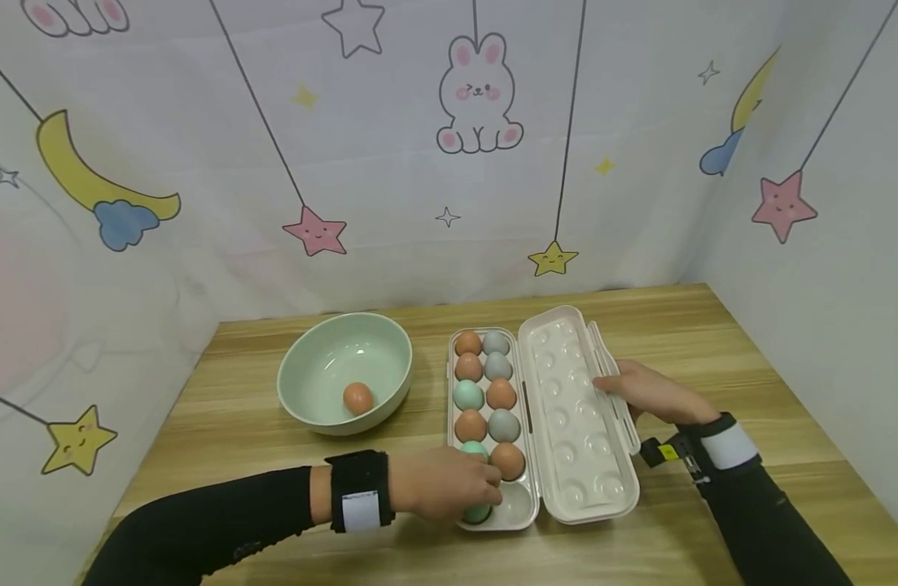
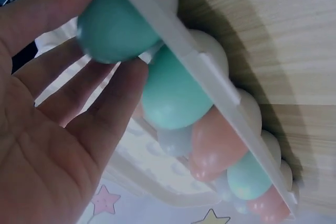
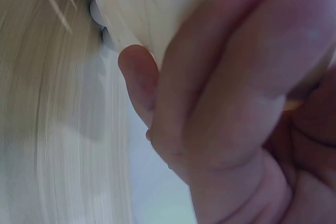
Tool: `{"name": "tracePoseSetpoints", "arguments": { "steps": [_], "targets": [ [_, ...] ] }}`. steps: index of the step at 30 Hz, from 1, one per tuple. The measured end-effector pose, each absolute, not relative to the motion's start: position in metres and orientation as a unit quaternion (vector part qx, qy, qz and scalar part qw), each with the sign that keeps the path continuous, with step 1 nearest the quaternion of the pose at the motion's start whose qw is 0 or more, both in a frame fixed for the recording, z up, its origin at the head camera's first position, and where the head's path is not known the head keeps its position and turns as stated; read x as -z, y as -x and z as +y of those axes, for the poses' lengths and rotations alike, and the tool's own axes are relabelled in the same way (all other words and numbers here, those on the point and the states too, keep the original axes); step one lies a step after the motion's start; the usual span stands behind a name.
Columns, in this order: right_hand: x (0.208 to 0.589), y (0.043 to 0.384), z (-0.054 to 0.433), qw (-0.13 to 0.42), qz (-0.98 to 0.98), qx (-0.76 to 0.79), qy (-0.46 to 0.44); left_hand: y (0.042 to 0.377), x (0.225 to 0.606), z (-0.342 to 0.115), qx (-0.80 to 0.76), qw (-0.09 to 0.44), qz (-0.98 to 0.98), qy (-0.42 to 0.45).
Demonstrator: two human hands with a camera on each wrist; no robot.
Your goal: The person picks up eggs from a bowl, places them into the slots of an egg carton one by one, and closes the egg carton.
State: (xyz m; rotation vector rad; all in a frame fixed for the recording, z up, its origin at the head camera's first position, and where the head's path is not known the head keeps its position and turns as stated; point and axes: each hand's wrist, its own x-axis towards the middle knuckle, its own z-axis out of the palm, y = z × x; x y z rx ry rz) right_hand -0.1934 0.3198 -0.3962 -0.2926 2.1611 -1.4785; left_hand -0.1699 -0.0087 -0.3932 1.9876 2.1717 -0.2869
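An egg carton [image 1: 518, 506] lies open on the table, with brown, grey and green eggs in two rows. At its near end, my left hand [image 1: 443, 483] pinches the dark green egg [image 2: 116, 27] in the left row, thumb on one side and fingers on the other. The cup to the right of that egg holds nothing. A lighter green egg [image 2: 176, 90] sits just beyond, partly behind the hand in the head view. My right hand [image 1: 657, 392] grips the outer edge of the carton's lid [image 1: 566, 423], thumb on top; its other fingers are mostly hidden there.
To the left of the carton stands a pale green bowl [image 1: 302, 366] with one brown egg [image 1: 357, 398] inside. The wooden table [image 1: 229, 391] meets a printed cloth [image 1: 390, 277] at the back and sides.
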Motion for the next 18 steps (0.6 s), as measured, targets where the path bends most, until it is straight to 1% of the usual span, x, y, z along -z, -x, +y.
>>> {"name": "tracePoseSetpoints", "arguments": {
  "steps": [3, 9, 11, 14, 18],
  "targets": [
    [0.396, 0.194, 0.321, 0.250, 0.795, 0.543, 0.108, 0.178, 0.380, -0.013, 0.047, 0.112, 0.740, -0.661],
    [0.396, 0.194, 0.321, 0.251, 0.792, 0.546, 0.104, 0.208, 0.349, -0.035, -0.048, 0.161, 0.764, -0.623],
    [0.397, 0.194, 0.321, 0.251, 0.792, 0.547, 0.103, 0.219, 0.344, -0.043, -0.049, 0.175, 0.784, -0.594],
    [0.397, 0.193, 0.321, 0.250, 0.791, 0.548, 0.104, 0.234, 0.341, -0.054, -0.024, 0.201, 0.825, -0.528],
    [0.397, 0.193, 0.321, 0.251, 0.790, 0.548, 0.108, 0.252, 0.342, -0.069, -0.010, 0.222, 0.858, -0.463]
  ]
}}
